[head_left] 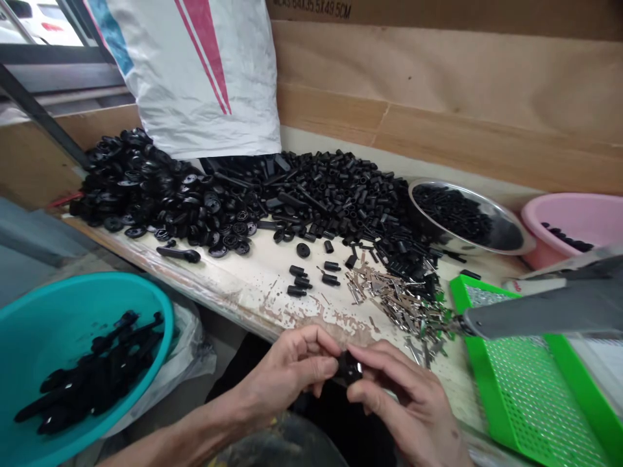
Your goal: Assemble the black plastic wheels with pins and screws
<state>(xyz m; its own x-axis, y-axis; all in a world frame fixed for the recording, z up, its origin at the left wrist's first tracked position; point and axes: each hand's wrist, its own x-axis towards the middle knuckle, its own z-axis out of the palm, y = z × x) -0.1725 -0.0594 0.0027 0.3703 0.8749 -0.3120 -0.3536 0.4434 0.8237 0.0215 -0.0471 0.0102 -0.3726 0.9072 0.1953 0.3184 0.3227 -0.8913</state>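
My left hand and my right hand meet just in front of the table's near edge. Between their fingertips is a small black plastic part with a shiny metal-like spot; the fingers cover much of it. Both hands pinch it, left thumb and fingers from one side, right from the other. Beyond them, several short black cylinders with narrow ends lie on the table. A scattered pile of small metal pieces lies past my right hand. Farther left rests a black handle-like piece.
A heap of black round parts and a heap of black tubes spread along the back. At right are a steel bowl, a pink basin, a green tray and a grey arm. A teal basin stands lower left.
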